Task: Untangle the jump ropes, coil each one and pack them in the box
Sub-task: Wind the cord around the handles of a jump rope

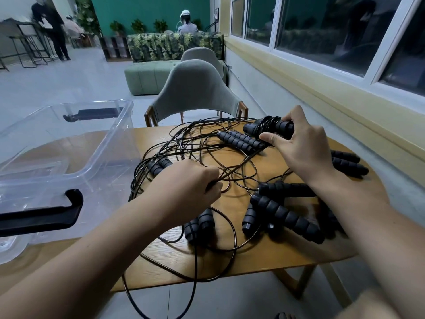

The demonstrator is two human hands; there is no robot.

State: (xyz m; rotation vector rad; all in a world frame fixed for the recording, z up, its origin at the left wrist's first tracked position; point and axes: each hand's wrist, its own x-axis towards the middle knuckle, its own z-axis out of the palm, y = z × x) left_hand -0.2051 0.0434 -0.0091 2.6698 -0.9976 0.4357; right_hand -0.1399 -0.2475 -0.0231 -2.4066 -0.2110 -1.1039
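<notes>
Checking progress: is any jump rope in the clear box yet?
No, the clear box holds none; the ropes lie tangled on the table.

A clear plastic box (110, 134) with black clips stands open and upright. Just right of the box lie black jump ropes (239, 140) in one tangle, their thin cords (136, 180) looping over each other. Their ribbed foam handles (287, 212) lie in pairs: one pair just beside the box, others further right, the last well apart from the box. One bundle (264, 126), cord wound round its paired handles, is gripped by the right hand (303, 148), right of the box's far end. The left hand (190, 180) grips several cords.
</notes>
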